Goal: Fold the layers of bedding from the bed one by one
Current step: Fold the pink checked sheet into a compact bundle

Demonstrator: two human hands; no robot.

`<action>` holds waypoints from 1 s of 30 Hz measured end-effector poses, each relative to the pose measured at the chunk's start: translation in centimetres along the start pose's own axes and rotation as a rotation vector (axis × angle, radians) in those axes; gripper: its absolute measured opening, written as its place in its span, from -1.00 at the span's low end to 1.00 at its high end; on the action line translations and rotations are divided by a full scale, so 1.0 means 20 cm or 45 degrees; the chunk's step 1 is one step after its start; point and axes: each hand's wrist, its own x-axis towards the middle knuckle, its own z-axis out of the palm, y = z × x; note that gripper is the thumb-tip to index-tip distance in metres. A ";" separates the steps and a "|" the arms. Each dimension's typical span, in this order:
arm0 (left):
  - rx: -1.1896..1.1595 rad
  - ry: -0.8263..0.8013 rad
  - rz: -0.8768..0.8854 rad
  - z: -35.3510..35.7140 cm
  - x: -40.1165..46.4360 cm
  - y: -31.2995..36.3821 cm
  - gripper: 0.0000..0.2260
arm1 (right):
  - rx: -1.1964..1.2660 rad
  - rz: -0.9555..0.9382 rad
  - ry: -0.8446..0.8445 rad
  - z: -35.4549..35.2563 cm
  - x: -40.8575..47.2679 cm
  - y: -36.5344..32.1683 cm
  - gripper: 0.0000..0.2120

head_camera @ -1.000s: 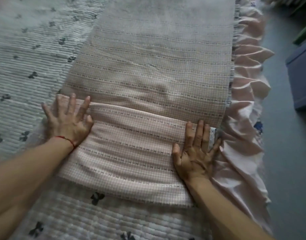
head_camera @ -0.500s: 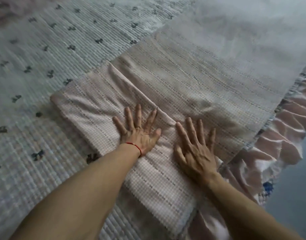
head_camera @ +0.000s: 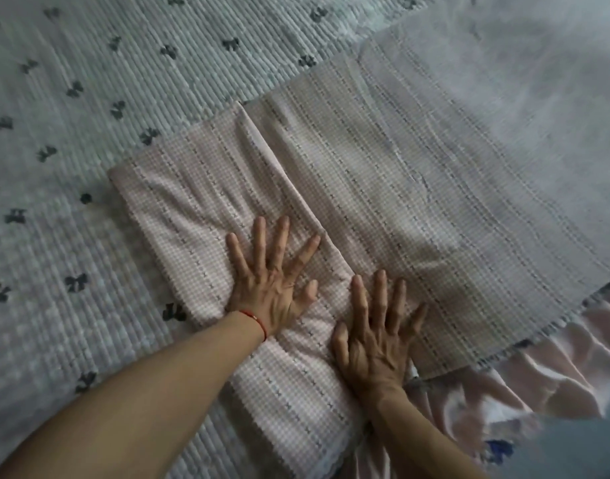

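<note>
A pink checked blanket (head_camera: pixel 383 174) lies in a long strip across the bed, its near end folded over into a thicker pad (head_camera: pixel 192 198). My left hand (head_camera: pixel 272 281), with a red thread at the wrist, presses flat on the folded pad with its fingers spread. My right hand (head_camera: pixel 376 326) lies flat beside it, fingers straight, across the fold's edge and onto the single layer. Neither hand grips the cloth.
Under the blanket lies a white quilted cover (head_camera: pixel 71 133) with small dark bows, filling the left side. A pink ruffled bed skirt (head_camera: pixel 538 375) hangs off the bed's edge at the lower right, with grey floor (head_camera: pixel 580 451) beyond.
My hands have come together from the two ends of the fold to its middle and right. The view has swung, so the blanket now runs diagonally.
</note>
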 end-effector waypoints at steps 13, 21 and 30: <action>-0.138 -0.363 -0.457 -0.20 -0.01 0.23 -0.34 | 0.084 -0.410 -0.310 -0.22 0.00 0.10 -0.15; -0.420 -0.282 -1.249 -0.16 -0.23 0.19 -0.45 | 0.067 -1.143 -0.362 -0.34 0.52 0.06 -0.33; -0.530 -0.313 -1.192 0.00 -0.26 0.15 -0.46 | 0.002 -1.173 -0.250 -0.15 0.54 0.13 -0.29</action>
